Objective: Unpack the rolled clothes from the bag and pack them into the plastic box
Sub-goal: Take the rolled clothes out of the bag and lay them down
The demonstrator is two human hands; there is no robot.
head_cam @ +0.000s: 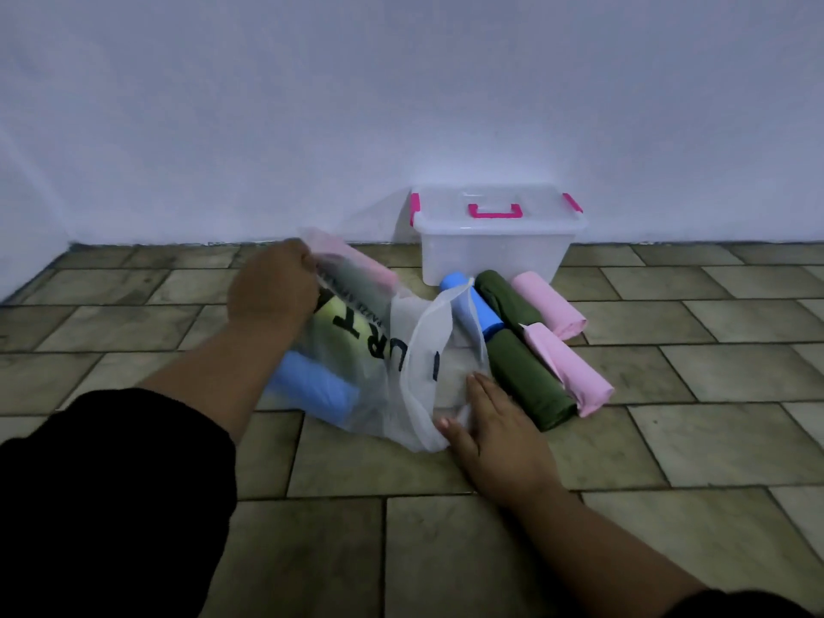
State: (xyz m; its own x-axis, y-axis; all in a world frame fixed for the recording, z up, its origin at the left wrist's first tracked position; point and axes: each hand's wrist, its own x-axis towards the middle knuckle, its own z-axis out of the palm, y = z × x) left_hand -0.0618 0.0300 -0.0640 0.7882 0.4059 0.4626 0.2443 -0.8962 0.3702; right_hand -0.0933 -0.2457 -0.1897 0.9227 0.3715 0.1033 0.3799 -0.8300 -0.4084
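Hold the bag (414, 332) mouth wide and draw one roll out at a time so none unrolls; the plastic box (495, 256) looks latched and will need opening before packing. The left grip (272, 283) clutches the bag's far edge; the right grip (486, 421) lies spread, fingers flat on its near flap. A blue roll (312, 385) sits inside, just nearer than the left grip; unpacked rolls (521, 363) lie just beyond the right grip.

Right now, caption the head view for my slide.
Left hand grips the plastic bag, right hand rests flat on it; five rolled clothes lie before the lidded plastic box.
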